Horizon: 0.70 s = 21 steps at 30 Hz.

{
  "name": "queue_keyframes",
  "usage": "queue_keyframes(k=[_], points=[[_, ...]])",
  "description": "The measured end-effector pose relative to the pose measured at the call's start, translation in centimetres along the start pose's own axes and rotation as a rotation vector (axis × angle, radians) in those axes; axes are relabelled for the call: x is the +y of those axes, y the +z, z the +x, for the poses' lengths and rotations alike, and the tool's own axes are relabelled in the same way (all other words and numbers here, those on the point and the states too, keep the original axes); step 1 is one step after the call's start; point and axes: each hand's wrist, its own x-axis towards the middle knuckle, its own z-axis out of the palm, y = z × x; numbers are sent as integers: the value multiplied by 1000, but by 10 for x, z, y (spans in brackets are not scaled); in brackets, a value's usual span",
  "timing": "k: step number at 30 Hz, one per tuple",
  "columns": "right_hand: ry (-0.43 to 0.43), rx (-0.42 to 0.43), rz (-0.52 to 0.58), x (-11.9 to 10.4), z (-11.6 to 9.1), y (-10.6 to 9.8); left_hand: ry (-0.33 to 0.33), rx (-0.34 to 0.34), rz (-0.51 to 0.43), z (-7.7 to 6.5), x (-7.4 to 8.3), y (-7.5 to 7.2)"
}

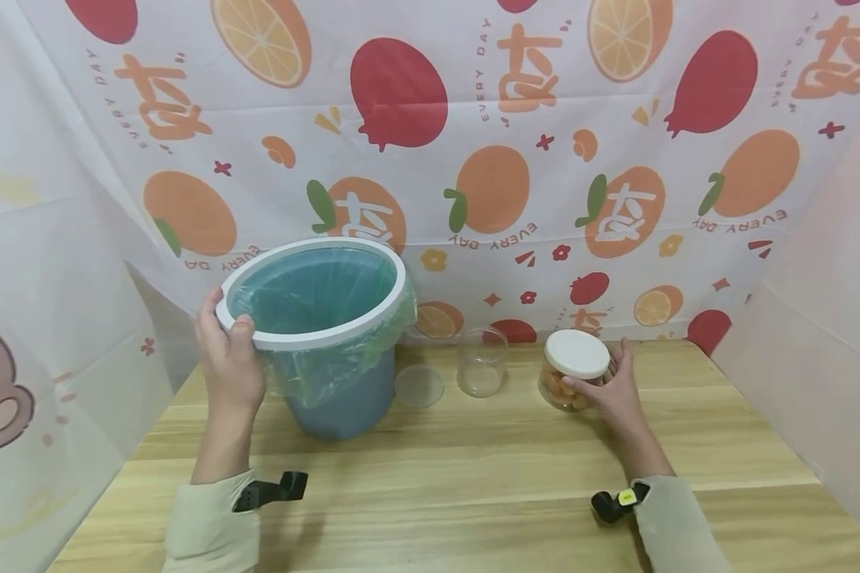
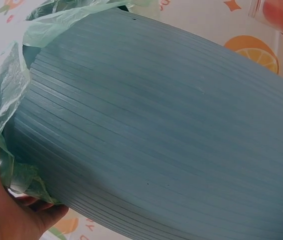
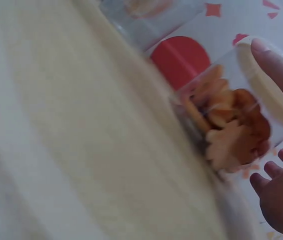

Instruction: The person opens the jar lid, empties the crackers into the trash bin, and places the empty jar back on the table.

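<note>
With its thumb over the white rim, my left hand [image 1: 231, 368] grips the side of a blue trash bin [image 1: 344, 406]. A thin green plastic bag [image 1: 322, 370] lines the bin and folds down over its outside; the bin tilts toward me. In the left wrist view the bin's ribbed wall [image 2: 146, 110] fills most of the picture. My right hand [image 1: 619, 391] is spread around the right side of a clear jar [image 1: 555, 390] with a white lid [image 1: 576, 352]. Its thumb lies by the lid, while the other fingers stand apart from the jar. Orange-brown snack pieces [image 3: 234, 125] show inside.
An uncovered clear jar [image 1: 482, 370] stands between the bin and the lidded jar. Beside it lies a round clear disc [image 1: 419, 387], like a lid. The wooden table [image 1: 473, 485] meets a fruit-print cloth [image 1: 416, 199] at the back, with pale cloth at both sides.
</note>
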Motion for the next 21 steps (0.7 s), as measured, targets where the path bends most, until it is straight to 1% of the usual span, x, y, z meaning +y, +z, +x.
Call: queue_keyframes(k=[2,7,9,14,21], points=[[-8,-15,23,6,1,5,-6,-1,3,0,0,-1],[-52,-28,-14,18,1,12,-22,-11,3,1,-1,-1],[-48,-20,-37,22,0,12,-23,-12,1,1,-1,0],[-48,-4,-85,26,-1,14,-14,-8,-2,0,-1,-1],[-40,4,-114,25,-5,16,-9,-17,-4,0,0,-2]])
